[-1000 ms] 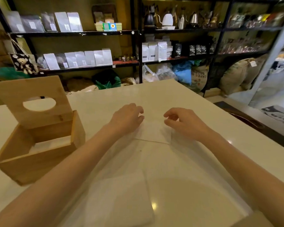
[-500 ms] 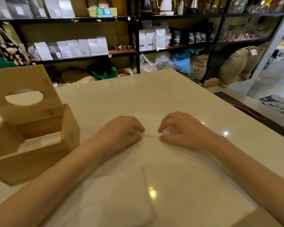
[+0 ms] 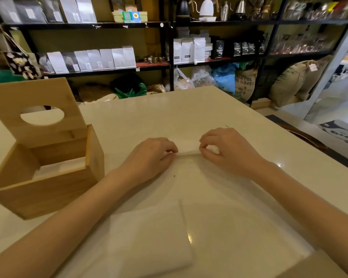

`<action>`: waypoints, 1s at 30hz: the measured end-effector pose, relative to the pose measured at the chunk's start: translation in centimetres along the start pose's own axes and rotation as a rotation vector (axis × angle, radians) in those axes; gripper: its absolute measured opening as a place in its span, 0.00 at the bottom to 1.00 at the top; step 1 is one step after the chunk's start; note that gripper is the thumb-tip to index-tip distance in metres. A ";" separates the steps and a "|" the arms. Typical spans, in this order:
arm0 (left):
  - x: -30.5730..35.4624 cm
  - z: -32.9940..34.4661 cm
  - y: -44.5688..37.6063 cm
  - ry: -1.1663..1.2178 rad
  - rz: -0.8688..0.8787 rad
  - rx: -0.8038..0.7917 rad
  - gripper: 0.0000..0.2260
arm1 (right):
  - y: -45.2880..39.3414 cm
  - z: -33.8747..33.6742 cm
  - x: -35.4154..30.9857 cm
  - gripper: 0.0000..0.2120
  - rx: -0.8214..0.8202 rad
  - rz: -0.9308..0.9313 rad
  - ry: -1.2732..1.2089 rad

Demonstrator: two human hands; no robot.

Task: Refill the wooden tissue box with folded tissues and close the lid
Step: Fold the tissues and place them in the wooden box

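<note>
A wooden tissue box point(image 3: 48, 189) stands at the left of the white table point(image 3: 149, 117), its hinged lid point(image 3: 38, 105) with an oval hole raised upright. White folded tissues point(image 3: 58, 167) lie inside it. At the table's middle a white tissue point(image 3: 188, 150) lies flat. My left hand point(image 3: 151, 155) pinches its left end and my right hand point(image 3: 227, 149) pinches its right end, both along a fold line. A stack of white tissues point(image 3: 149, 237) sits near the front edge between my forearms.
Black shelves point(image 3: 169, 47) with white and dark bags, kettles and jars stand behind the table. Sacks point(image 3: 289, 83) and plastic bags lie on the floor below them. A cardboard corner point(image 3: 313, 265) shows at the bottom right.
Both hands drew the tissue's far edge toward me and folded it over. They now pinch the ends of the fold. The view tilted down a little.
</note>
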State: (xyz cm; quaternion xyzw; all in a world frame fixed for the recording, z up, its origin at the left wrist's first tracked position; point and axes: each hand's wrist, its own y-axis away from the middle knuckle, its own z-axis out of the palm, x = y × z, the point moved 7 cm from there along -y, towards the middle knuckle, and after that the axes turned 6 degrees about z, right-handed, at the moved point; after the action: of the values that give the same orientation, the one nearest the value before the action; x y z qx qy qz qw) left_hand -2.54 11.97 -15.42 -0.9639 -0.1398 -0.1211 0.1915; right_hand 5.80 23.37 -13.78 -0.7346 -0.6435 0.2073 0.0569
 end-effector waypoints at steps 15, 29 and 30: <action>2.2 -9.5 7.4 0.503 -0.347 0.161 0.05 | 1.4 -4.2 -6.5 0.06 -0.068 0.138 -0.740; -0.4 -3.3 14.7 0.842 -0.677 -0.143 0.04 | 6.6 4.8 -8.5 0.05 -0.629 0.482 -1.045; -0.5 -3.0 14.8 0.850 -0.680 -0.140 0.04 | 6.7 4.9 -8.4 0.04 -0.626 0.486 -1.040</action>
State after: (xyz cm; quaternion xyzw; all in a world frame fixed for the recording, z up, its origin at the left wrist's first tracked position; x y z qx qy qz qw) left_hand 1.12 -2.53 -17.80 -0.7410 -0.3453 -0.5640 0.1167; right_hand 9.44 13.22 -18.60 -0.6450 -0.4327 0.3454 -0.5267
